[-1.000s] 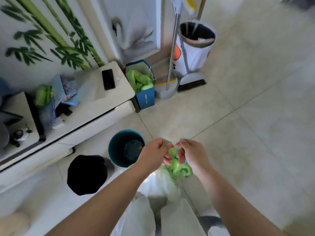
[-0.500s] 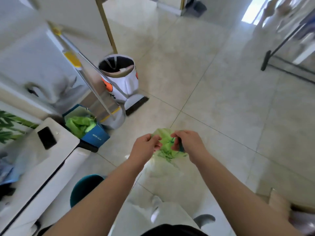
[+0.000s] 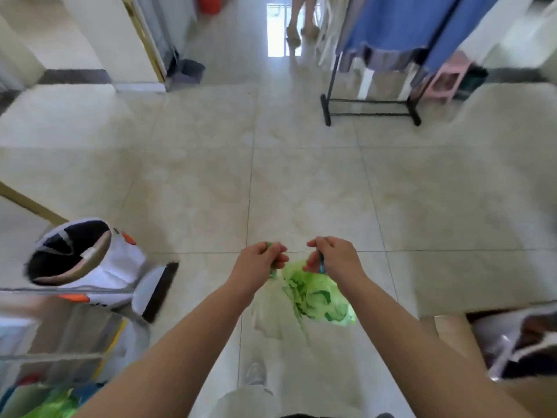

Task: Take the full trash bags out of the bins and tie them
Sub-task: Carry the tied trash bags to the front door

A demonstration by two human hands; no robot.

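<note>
The green trash bag [image 3: 313,297] hangs out of its bin between the left hand [image 3: 259,265] and right hand [image 3: 334,259], each pinching a drawstring end, so the knot looks unfinished.

Pale tiled hallway
Glossy beige floor [image 3: 301,182]; a black clothes rack [image 3: 370,100] with blue fabric [image 3: 391,22] stands beside a bright doorway [image 3: 275,31].

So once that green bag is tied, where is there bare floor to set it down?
Widest bare patch: the tiled floor straight ahead, between the green bag and the clothes rack. Tiles right of the right hand are bare too, beyond the cardboard box. The left is crowded: white bin and broom head beside it.
</note>
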